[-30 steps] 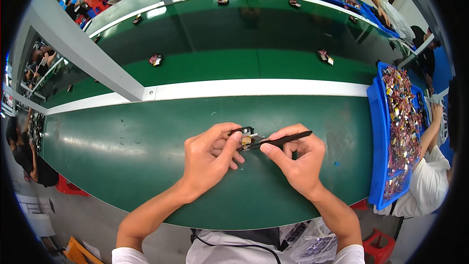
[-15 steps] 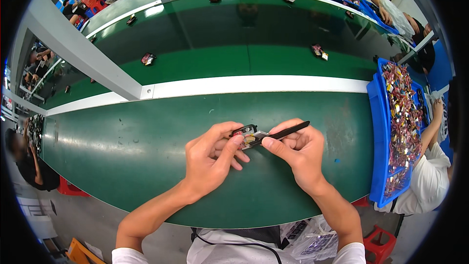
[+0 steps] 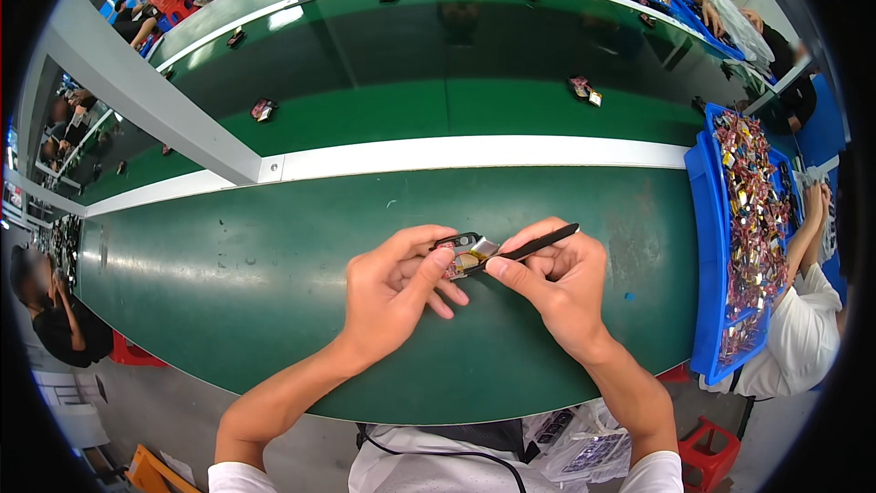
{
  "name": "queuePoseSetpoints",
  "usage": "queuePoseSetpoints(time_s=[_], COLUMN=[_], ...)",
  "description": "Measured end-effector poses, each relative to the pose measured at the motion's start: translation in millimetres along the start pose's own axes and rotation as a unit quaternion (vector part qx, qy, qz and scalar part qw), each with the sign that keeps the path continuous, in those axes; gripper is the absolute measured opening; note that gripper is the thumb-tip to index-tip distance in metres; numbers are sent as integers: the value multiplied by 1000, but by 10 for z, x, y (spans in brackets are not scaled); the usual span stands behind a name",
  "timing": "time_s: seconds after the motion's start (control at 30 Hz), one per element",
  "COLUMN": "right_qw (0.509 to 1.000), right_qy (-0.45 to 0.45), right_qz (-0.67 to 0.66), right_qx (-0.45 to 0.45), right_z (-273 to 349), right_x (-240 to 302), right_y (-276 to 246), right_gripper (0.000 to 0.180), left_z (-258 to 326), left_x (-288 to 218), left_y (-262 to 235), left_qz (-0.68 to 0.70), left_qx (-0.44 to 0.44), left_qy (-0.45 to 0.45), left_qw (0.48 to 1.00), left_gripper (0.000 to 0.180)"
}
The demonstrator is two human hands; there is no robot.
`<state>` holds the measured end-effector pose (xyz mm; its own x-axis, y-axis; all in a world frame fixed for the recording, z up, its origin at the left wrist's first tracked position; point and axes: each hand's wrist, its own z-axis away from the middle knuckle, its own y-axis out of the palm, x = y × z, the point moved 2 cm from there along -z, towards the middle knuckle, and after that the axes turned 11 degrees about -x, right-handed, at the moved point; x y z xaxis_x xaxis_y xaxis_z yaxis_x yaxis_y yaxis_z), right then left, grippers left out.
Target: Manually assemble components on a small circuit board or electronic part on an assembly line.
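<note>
Small black-framed electronic unit, with a silver piece slanting at its right side, is held above the middle of the green desk, gripped between thumb and fingers of the left hand. Right hand pinches a slim black tool, inner end at the unit; exact contact unclear. Along the desk's right edge: blue bin, heaped with small mixed parts.
</note>
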<state>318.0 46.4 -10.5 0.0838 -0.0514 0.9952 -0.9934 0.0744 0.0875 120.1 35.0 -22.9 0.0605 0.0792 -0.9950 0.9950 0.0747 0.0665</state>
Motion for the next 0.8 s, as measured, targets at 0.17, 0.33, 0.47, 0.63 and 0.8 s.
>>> queuePoseSetpoints(time_s=[0.17,0.33,0.47,0.63,0.8], right_qw=[997,984,966,965,978], right_qy=[-72,-161,-228,-230,-185], right_qz=[-3,70,125,128,86], right_qx=[-7,-35,-3,3,-49], right_z=[30,80,75,72,82], right_x=[-18,-5,12,-3,-11], right_y=[-8,10,-21,-31,2], right_gripper=[15,14,16,16,12], left_z=[-41,-41,-34,-20,-13], left_x=[9,1,4,15,41], left_y=[-15,-5,-12,-8,14], left_qz=[64,70,85,76,58], left_qx=[50,48,51,46,42], left_qy=[-76,-79,-94,-85,-41], left_qw=[994,993,991,992,997], left_gripper=[31,33,33,32,36])
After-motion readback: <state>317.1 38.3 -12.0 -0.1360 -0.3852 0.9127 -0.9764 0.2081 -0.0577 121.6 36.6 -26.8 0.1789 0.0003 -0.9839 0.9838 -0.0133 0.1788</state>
